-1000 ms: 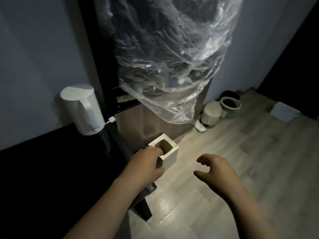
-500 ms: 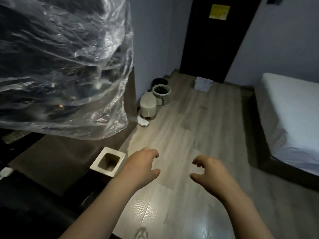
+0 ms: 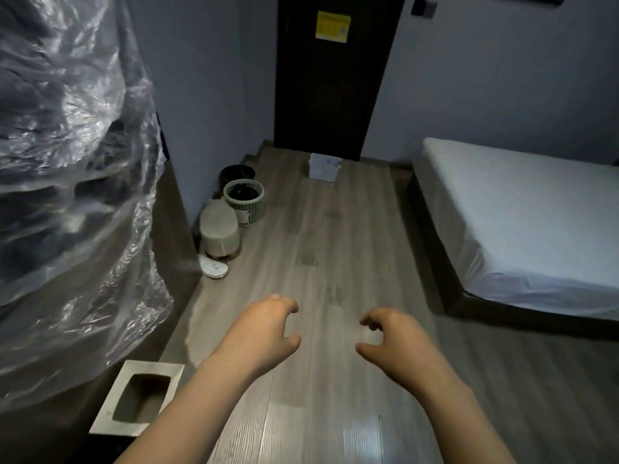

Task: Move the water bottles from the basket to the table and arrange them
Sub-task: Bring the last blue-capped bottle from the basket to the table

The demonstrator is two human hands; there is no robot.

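- Head view: my left hand [image 3: 264, 333] and right hand [image 3: 395, 339] hover over the grey wood-plank floor [image 3: 335, 246], fingers loosely curled, gripping nothing.
- No water bottle shows anywhere, so I cannot tell where the bottles are, which way 1 points or how its long axis lies.
- A round green-and-white slotted plastic basket [image 3: 244, 202] stands by the wall, near the dark door [image 3: 335, 95]; its contents look dark.
- My judgement: barely begun, 0 bottles placed, all fetching and arranging left.
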